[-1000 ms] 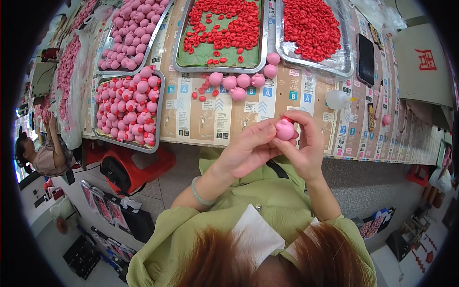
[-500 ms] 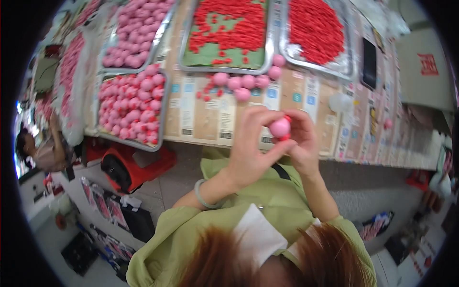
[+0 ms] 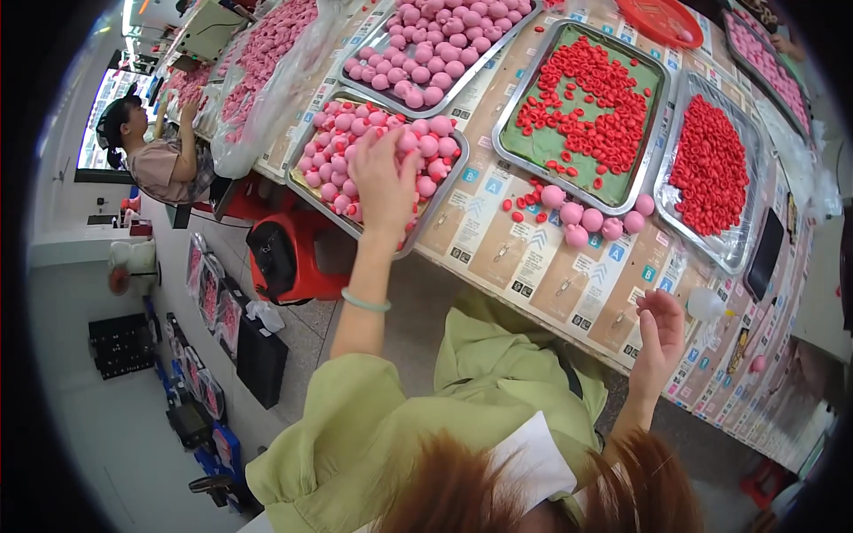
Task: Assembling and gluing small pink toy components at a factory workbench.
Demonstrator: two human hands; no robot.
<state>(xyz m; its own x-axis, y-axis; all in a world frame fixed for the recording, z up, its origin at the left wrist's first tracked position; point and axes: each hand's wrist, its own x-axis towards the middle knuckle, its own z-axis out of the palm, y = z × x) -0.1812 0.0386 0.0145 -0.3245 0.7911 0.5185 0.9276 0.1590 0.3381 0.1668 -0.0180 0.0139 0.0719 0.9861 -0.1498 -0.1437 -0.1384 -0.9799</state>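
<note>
My left hand [image 3: 382,182], a pale green bangle at its wrist, reaches down into the near-left metal tray [image 3: 449,202]. Its thumb and fingers close round a pink ball [image 3: 408,140] among many pink balls bearing small red pieces. The fingertips are partly hidden. Out at the table's front edge, my right hand [image 3: 659,342] is raised with its fingers apart and nothing in it. Several plain pink balls [image 3: 576,235] lie in a loose row on the table, with a few loose red pieces [image 3: 518,216] beside them.
Further trays hold red rings on green lining [image 3: 582,107], a heap of red rings [image 3: 711,164], and pink balls [image 3: 435,44]. A black phone [image 3: 766,253] and a small white bottle [image 3: 706,305] lie right. A red stool [image 3: 306,258] stands below. Another person [image 3: 160,151] works at left.
My hands have parted: they held a pink ball with red pieces together, and now the left is over the tray and the right is empty. The view has swung left.
</note>
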